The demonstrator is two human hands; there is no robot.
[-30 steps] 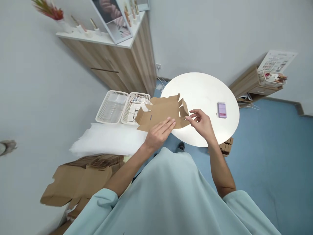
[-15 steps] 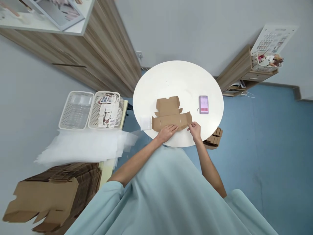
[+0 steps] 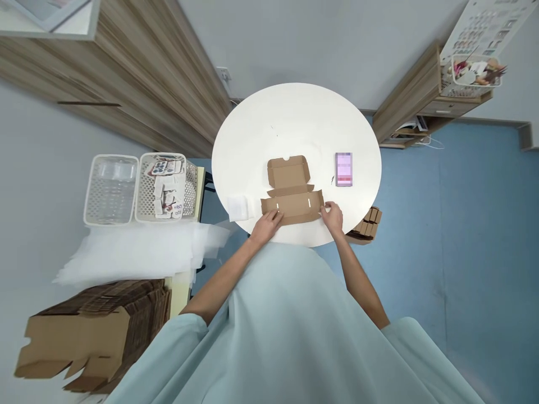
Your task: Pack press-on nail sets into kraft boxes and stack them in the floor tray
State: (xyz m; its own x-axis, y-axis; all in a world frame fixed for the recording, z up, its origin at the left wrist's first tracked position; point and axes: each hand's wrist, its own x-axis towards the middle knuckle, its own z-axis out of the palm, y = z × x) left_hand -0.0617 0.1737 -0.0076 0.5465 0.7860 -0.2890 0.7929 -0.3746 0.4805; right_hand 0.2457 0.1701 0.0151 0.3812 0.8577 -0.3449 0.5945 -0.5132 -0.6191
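Note:
A partly folded brown cardboard box (image 3: pixel 290 206) lies on the round white table (image 3: pixel 295 112), its notched lid panel pointing away from me and its side flaps raised. My left hand (image 3: pixel 266 226) is at the near left corner, its fingers closed over the edge of the box. At the right end, my right hand (image 3: pixel 333 217) pinches the side flap between thumb and fingers. Two small slots show in the near panel. Left of the box lies a small stack of white foam sheets (image 3: pixel 238 208). To its right rests a phone (image 3: pixel 344 169) with a lit pinkish screen.
On my left are two white plastic baskets (image 3: pixel 112 191), one with printed cards (image 3: pixel 168 191), a pile of white foam sheets (image 3: pixel 138 249) and a stack of flat cardboard boxes (image 3: pixel 80 336). Folded boxes (image 3: pixel 366 225) sit below the table's right side. A wooden cabinet (image 3: pixel 168 84) stands behind left.
My left hand has slid left from the middle of the near panel to its left corner. The box's side flaps stand more upright. My right hand stays at the right flap.

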